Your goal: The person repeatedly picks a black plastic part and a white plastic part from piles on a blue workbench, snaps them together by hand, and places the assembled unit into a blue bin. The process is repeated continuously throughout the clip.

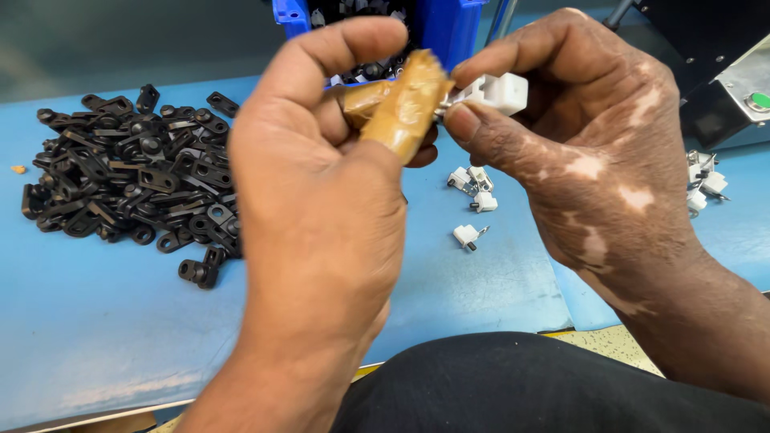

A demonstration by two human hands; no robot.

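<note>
— What is held in the hands at this moment?

— A small white plastic connector block (499, 92) is pinched between thumb and forefinger of the right hand (593, 160). The left hand (321, 200) is closed around a tan, tape-wrapped fingertip cover (405, 108), which is pressed against the end of the block. Both are raised above the blue tabletop (104, 321).

— How much of the work can be judged as done?

— Little can be said with certainty. A few small white plastic pieces with metal pins (473, 192) are seen lying just below the hands, and more white pieces (704, 183) are gathered at the right edge. A large heap of black plastic brackets (132, 172) lies well apart on the left, apparently untouched. Whether the loose white pieces are finished or waiting cannot be told.

— Are any containers, labels or signs to be noted?

— A bright blue plastic bin (437, 28) is stood behind the hands, with dark parts inside. At the upper right, a grey metal plate with a round green button (758, 102) is mounted on a black machine housing (698, 40). No readable label is shown.
</note>
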